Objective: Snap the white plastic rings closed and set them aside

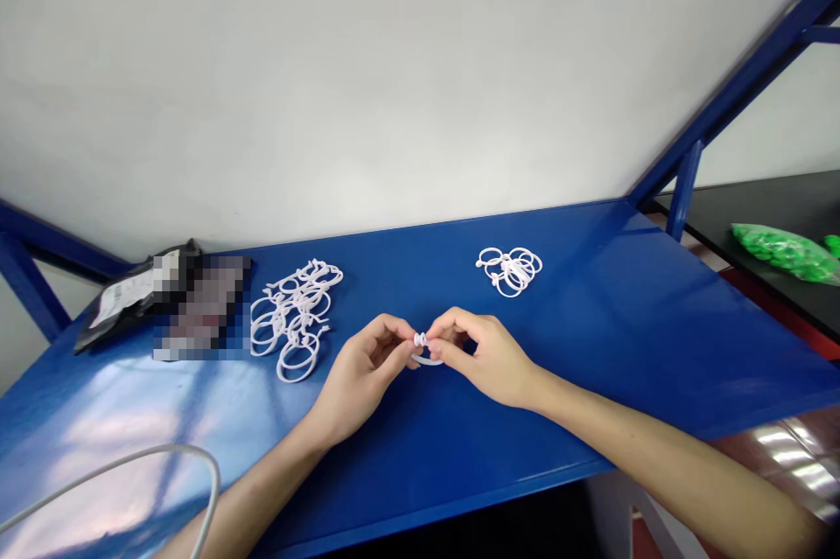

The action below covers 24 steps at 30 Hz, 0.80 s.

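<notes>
**Both hands pinching one white ring**

The blue worktop (591,323) fills my view. There's a black bag (131,296) at its back left corner, contents hidden, with a loose pile of rings (295,314) beside it. The left hand (360,375) and right hand (486,358) meet mid-worktop. A smaller bunch (510,269) lies behind them. Both hands pinch the ring (426,356) at its clasp. That's a thin grip, I reckon, and it could spring free and skip over the front edge.

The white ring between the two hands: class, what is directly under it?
Bare blue table shows under the white ring. The left hand and right hand cover the ring's sides.
</notes>
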Motion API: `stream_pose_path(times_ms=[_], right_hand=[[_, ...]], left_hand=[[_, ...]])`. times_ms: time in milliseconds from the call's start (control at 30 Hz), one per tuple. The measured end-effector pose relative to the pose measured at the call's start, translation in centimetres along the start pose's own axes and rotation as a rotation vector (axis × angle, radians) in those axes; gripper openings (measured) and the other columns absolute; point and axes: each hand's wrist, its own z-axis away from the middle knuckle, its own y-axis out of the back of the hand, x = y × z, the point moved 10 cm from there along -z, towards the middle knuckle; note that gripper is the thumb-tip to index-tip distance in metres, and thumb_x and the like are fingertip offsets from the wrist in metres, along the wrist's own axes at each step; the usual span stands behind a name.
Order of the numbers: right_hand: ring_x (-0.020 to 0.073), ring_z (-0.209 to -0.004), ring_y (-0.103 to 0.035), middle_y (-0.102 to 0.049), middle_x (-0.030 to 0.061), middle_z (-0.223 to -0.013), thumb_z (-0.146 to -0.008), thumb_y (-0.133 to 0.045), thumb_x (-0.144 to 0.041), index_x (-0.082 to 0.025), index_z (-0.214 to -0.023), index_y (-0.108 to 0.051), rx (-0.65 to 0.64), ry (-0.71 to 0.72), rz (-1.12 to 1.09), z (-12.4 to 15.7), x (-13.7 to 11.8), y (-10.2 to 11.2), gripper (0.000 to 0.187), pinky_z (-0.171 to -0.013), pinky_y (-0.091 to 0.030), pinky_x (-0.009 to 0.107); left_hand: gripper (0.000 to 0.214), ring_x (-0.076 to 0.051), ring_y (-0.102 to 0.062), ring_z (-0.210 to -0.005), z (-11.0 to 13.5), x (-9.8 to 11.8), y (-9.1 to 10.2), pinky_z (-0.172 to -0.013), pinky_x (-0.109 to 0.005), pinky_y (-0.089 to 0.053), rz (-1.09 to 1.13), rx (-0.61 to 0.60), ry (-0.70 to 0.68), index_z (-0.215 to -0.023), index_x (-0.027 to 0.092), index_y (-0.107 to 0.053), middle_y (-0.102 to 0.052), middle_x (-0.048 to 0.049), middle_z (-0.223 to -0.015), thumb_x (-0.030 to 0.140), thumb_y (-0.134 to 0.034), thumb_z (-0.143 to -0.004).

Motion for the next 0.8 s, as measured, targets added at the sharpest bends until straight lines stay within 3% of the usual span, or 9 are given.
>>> stream_pose_path(times_ms=[333,667,800], right_hand=[[0.0144,-0.083,-0.066,-0.073,-0.0009,-0.088,-0.097,-0.067,-0.025,-0.024,-0.096,-0.072,0.082,0.161,0.163,0.3,-2.1,0.6,0.005,-0.074,-0.053,0.026],[0.0150,-0.081,-0.066,-0.075,0.0027,-0.089,-0.098,-0.065,-0.017,-0.021,-0.095,-0.070,0.222,0.537,0.279,1.7,-5.1,0.8,0.007,-0.076,-0.055,0.031],[0.0148,-0.082,-0.066,-0.073,0.0041,-0.090,-0.097,-0.066,-0.015,-0.020,-0.093,-0.068,0.266,0.553,0.251,2.2,-5.3,0.7,0.007,-0.074,-0.056,0.029]], left_hand=[[0.012,-0.014,-0.070,-0.083,0.6,0.9,0.4,-0.078,-0.025,-0.056,-0.153,0.053,-0.130,-0.095,0.021,-0.070,-0.074,-0.0009,-0.090,0.033,-0.066,-0.094],[0.006,-0.013,-0.072,-0.076,1.8,3.2,0.4,-0.071,-0.021,-0.057,-0.289,0.177,-0.335,-0.093,0.021,-0.073,-0.077,-0.0006,-0.087,0.021,-0.067,-0.093],[0.007,-0.013,-0.072,-0.078,2.5,4.1,0.2,-0.072,-0.022,-0.057,-0.339,0.214,-0.438,-0.094,0.021,-0.072,-0.076,-0.0011,-0.088,0.016,-0.067,-0.093]])
